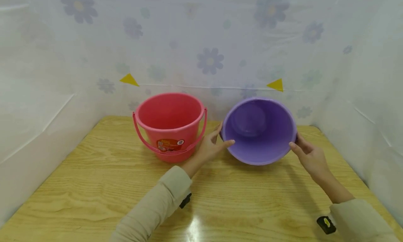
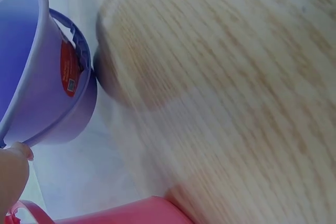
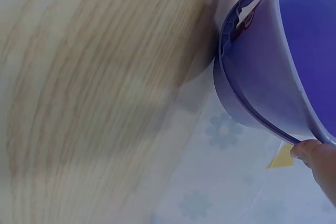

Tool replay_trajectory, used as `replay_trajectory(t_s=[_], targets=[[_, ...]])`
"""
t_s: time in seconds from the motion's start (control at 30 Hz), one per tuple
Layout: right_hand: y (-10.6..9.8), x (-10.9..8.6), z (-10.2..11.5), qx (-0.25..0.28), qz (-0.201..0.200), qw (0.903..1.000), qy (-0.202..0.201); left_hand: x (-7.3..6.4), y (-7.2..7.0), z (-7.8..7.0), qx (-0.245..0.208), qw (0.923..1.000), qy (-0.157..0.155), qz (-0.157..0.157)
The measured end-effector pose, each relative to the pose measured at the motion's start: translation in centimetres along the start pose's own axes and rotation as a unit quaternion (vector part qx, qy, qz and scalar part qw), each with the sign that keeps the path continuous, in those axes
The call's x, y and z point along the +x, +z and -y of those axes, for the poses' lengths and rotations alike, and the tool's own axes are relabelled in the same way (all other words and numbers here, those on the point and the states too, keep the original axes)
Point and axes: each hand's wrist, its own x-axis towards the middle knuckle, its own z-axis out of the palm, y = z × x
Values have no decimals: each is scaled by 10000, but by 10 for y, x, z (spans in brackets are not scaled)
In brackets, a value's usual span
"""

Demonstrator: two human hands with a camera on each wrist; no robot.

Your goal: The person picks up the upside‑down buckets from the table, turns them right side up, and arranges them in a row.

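Observation:
Both hands hold a purple bucket (image 1: 259, 137), one at each side of its rim. It is tilted so its mouth faces me and its inside shows. My left hand (image 1: 209, 146) has its thumb at the near rim and its fingers round the outer wall. On the opposite side, my right hand (image 1: 311, 158) grips the rim in the same way. A purple handle (image 3: 227, 40) hangs along the bucket's side, and a red label (image 2: 70, 69) shows on its wall. Just left of my left hand stands a pink bucket (image 1: 171, 128), upright, its handle lowered across the front.
The wooden table (image 1: 104, 186) lies under everything. Behind it hangs a white flowered sheet (image 1: 176, 39) with two yellow triangles (image 1: 129, 79) on it. Sheets also close off the left and right sides. The pink bucket is close beside my left forearm.

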Motion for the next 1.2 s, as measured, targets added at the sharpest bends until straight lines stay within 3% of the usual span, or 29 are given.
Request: replay_trajectory(t_s=[0.27,0.47,0.53,0.7,0.93,1.03,1.2], targets=[[-9,4,1,852,-74,9942,-648,2,-1,-3,-269,9995,152,116],[-16,7,5,1383,-186,9867,-836,4,-2,-9,-371,9988,226,243],[-18,9,6,1743,-232,9807,-860,5,-2,-11,-315,9989,204,279],[-18,11,10,2872,-261,9509,-1122,5,-2,-15,-34,9992,223,326],[-17,11,9,3583,66,9232,-1387,4,0,-18,239,9990,255,276],[-17,11,8,3603,175,9217,-1425,2,1,-20,413,9988,207,132],[-16,12,5,3285,233,9356,-1272,1,6,-23,647,9976,133,-209]])
